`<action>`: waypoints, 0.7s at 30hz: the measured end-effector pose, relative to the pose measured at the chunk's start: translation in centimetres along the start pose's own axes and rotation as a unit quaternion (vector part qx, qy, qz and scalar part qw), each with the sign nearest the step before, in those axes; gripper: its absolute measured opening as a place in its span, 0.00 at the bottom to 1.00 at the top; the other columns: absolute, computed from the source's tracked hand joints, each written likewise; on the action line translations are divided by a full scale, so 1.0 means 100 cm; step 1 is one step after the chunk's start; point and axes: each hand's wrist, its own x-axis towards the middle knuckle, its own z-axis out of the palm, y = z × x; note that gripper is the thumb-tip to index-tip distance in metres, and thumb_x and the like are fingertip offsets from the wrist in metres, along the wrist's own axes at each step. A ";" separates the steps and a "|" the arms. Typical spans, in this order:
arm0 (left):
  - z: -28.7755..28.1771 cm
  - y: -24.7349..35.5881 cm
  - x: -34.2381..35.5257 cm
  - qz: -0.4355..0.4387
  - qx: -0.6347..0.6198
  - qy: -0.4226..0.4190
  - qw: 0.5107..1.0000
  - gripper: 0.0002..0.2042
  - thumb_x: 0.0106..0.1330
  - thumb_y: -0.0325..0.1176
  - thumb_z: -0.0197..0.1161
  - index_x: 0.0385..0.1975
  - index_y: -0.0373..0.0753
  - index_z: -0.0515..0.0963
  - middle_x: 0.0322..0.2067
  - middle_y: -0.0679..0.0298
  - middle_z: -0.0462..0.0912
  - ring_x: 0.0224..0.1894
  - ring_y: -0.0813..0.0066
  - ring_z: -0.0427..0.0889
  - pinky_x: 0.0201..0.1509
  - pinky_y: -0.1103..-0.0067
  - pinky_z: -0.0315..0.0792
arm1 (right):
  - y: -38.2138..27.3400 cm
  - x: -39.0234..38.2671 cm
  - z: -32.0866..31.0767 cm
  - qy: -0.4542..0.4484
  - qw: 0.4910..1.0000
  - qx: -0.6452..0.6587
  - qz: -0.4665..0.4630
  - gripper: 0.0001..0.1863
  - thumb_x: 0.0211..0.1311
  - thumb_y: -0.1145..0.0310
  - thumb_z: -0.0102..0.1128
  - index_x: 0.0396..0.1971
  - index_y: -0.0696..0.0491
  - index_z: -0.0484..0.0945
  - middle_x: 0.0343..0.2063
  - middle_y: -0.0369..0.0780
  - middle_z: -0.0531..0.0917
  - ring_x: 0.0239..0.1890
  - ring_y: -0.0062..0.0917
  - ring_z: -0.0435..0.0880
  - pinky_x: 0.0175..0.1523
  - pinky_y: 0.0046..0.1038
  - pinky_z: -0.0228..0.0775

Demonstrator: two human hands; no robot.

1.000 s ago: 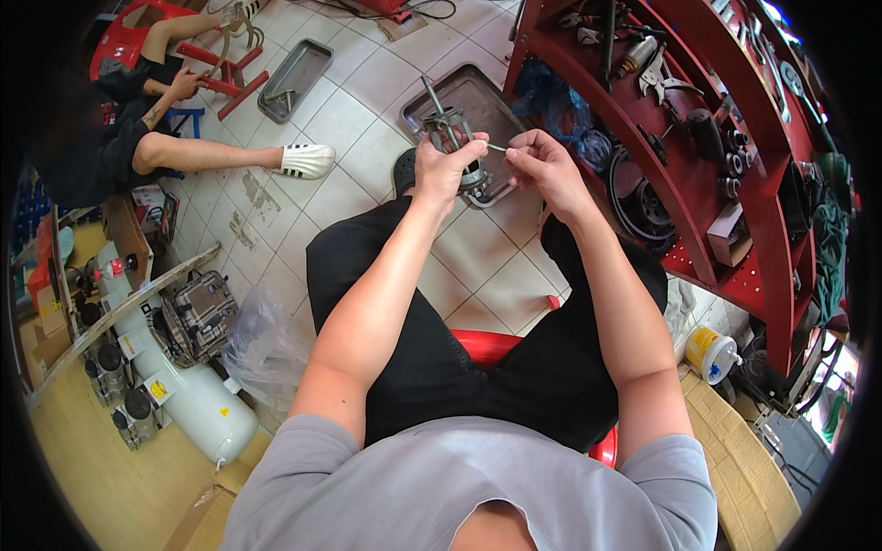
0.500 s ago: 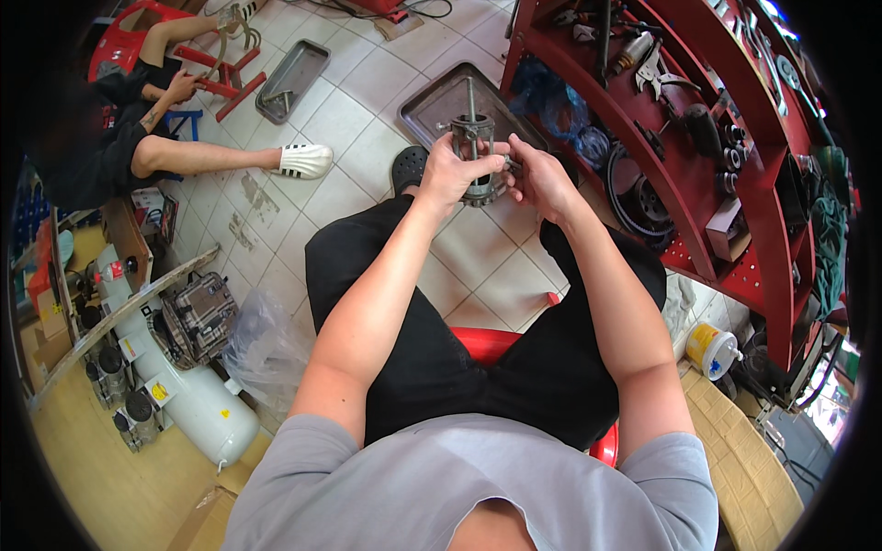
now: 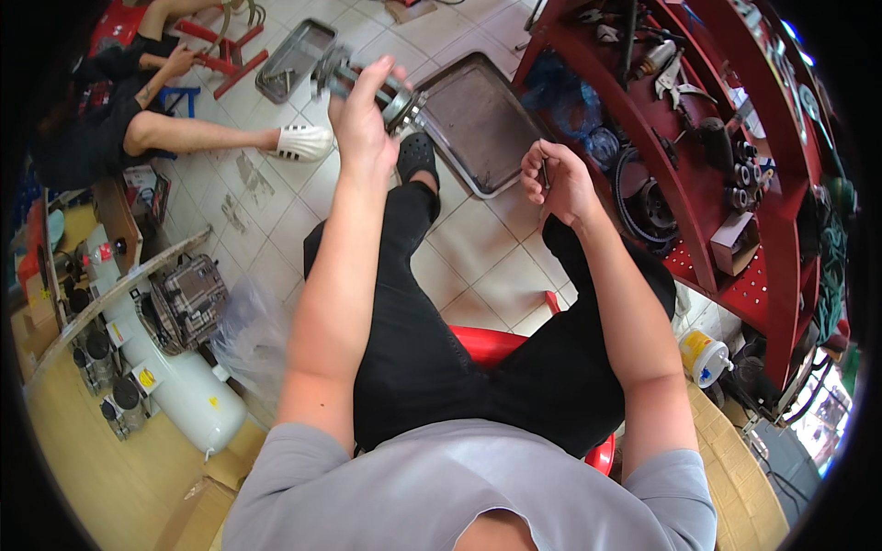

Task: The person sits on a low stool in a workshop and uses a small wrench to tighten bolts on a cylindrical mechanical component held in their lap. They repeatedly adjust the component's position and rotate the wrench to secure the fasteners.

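My left hand is raised to the upper left, gripping a cylindrical metal mechanism with long rods, now tilted, in front of a dark metal tray on the tiled floor. My right hand is at the tray's lower right, apart from the mechanism, its fingers curled round a small thin metal piece, too small to name exactly. A black clog on my foot shows just below the left hand.
A red shelving unit with tools and round parts stands at my right. A co-worker sits at upper left near another tray. A white air compressor tank lies lower left. A red seat is beneath me.
My left hand has lifted the mechanism up and leftward, tilting it from upright. My right hand has parted from it and moved slightly right, still closed on the small piece.
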 end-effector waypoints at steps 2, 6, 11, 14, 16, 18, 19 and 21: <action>0.000 0.008 0.007 0.053 0.157 -0.053 0.985 0.08 0.55 0.28 0.66 0.32 0.35 0.75 0.27 0.62 0.80 0.28 0.74 0.80 0.34 0.77 0.75 | 0.004 0.024 -0.002 0.041 0.991 -0.114 0.054 0.20 0.61 0.55 0.58 0.17 0.49 0.62 0.15 0.32 0.64 0.14 0.17 0.62 0.18 0.19 0.50; -0.024 -0.025 0.022 0.040 0.439 -0.139 0.887 0.12 0.46 0.30 0.70 0.29 0.34 0.77 0.26 0.66 0.80 0.29 0.80 0.77 0.35 0.81 0.72 | 0.033 0.094 -0.034 0.132 0.887 -0.420 0.136 0.15 0.60 0.57 0.58 0.26 0.55 0.75 0.17 0.37 0.75 0.19 0.21 0.73 0.22 0.25 0.62; 0.002 -0.040 -0.014 -0.083 0.638 -0.407 0.649 0.14 0.39 0.35 0.66 0.26 0.36 0.78 0.26 0.51 0.81 0.32 0.53 0.81 0.38 0.67 0.76 | 0.091 0.183 -0.110 0.116 0.696 -0.697 0.124 0.19 0.53 0.57 0.58 0.40 0.54 0.78 0.38 0.49 0.82 0.45 0.45 0.79 0.48 0.38 0.71; -0.002 -0.052 -0.022 -0.119 0.554 -0.417 0.711 0.12 0.42 0.34 0.66 0.27 0.36 0.77 0.21 0.52 0.79 0.29 0.53 0.80 0.35 0.65 0.74 | 0.115 0.217 -0.104 0.125 0.663 -0.735 0.061 0.15 0.57 0.57 0.57 0.38 0.52 0.77 0.37 0.46 0.82 0.42 0.43 0.80 0.46 0.41 0.71; -0.003 -0.061 -0.024 -0.150 0.505 -0.355 0.773 0.14 0.44 0.34 0.65 0.29 0.35 0.76 0.23 0.51 0.78 0.30 0.52 0.79 0.35 0.65 0.73 | 0.122 0.241 -0.092 0.126 0.658 -0.741 0.050 0.15 0.57 0.57 0.57 0.39 0.51 0.76 0.37 0.46 0.83 0.42 0.44 0.80 0.46 0.42 0.71; 0.004 -0.066 -0.022 -0.194 0.451 -0.280 0.825 0.15 0.45 0.33 0.65 0.31 0.34 0.74 0.22 0.51 0.77 0.28 0.51 0.78 0.34 0.65 0.72 | 0.128 0.267 -0.092 0.132 0.649 -0.747 0.048 0.16 0.58 0.57 0.57 0.41 0.51 0.75 0.37 0.46 0.83 0.43 0.44 0.80 0.46 0.43 0.71; 0.005 -0.070 -0.022 -0.216 0.420 -0.241 0.848 0.15 0.45 0.33 0.66 0.31 0.33 0.74 0.21 0.51 0.76 0.27 0.51 0.78 0.34 0.65 0.71 | 0.132 0.281 -0.094 0.137 0.641 -0.754 0.053 0.16 0.58 0.57 0.57 0.42 0.51 0.74 0.37 0.46 0.83 0.43 0.44 0.80 0.46 0.43 0.71; 0.005 -0.075 -0.019 -0.241 0.395 -0.189 0.866 0.15 0.46 0.32 0.66 0.33 0.34 0.73 0.18 0.54 0.74 0.23 0.54 0.76 0.31 0.68 0.70 | 0.139 0.306 -0.096 0.127 0.626 -0.767 0.065 0.17 0.59 0.57 0.56 0.44 0.51 0.73 0.37 0.47 0.83 0.43 0.45 0.80 0.46 0.44 0.71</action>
